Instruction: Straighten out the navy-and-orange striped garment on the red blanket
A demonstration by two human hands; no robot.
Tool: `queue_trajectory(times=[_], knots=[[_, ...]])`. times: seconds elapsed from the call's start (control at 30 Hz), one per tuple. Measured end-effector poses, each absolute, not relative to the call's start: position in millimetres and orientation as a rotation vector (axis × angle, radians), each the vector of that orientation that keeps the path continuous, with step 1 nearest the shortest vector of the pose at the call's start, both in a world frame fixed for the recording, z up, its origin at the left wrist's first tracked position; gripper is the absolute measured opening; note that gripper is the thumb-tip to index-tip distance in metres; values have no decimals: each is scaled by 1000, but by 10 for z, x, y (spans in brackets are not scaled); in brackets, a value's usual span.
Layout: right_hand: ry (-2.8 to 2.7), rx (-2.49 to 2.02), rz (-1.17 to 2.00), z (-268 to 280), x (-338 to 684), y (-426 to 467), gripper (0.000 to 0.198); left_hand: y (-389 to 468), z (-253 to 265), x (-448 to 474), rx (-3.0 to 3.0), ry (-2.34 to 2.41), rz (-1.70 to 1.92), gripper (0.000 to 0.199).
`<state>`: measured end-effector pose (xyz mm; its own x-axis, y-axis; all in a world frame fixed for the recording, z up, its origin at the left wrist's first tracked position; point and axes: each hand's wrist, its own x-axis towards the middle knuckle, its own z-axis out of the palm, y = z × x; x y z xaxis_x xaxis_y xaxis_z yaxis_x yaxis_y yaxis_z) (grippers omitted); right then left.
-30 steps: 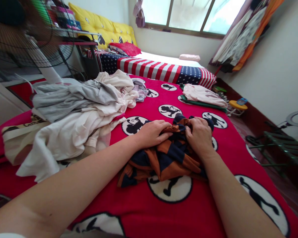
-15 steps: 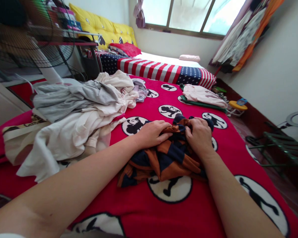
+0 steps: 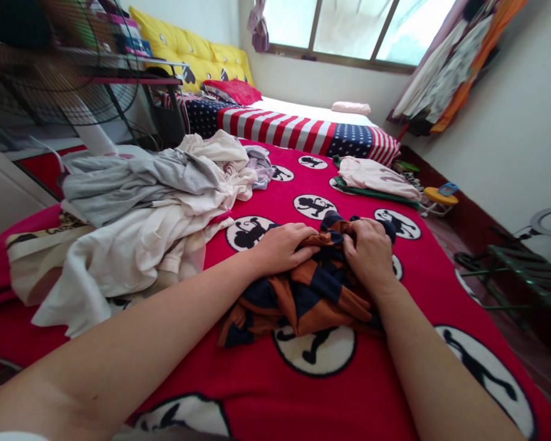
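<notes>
A crumpled garment in navy and rust-orange stripes (image 3: 303, 294) lies bunched on the red bedspread (image 3: 275, 380), which carries white circles with black figures. My left hand (image 3: 282, 248) is closed on the garment's upper left part, thumb and fingers pinching the cloth. On its upper right, my right hand (image 3: 370, 248) grips a gathered fold with curled fingers. The two hands are a short gap apart, with twisted cloth between them. What kind of garment it is cannot be told from its bunched shape.
Left of my hands spreads a loose heap of white and grey clothes (image 3: 156, 208). At the far right edge rests a folded pink garment (image 3: 371, 174) on green cloth. A fan (image 3: 59, 79) stands at left, a yellow stool (image 3: 441, 196) and green rack (image 3: 532, 275) at right.
</notes>
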<state>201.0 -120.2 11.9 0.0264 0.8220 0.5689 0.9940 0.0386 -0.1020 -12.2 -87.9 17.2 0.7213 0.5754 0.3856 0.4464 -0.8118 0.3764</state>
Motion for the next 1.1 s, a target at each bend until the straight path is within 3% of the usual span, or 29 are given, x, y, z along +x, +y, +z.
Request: queue_trajectory(times=[1.1], knots=[[-1840,-1832,-449,119,2006,-1206,15,-869,142,-119,2677,819,733,32]])
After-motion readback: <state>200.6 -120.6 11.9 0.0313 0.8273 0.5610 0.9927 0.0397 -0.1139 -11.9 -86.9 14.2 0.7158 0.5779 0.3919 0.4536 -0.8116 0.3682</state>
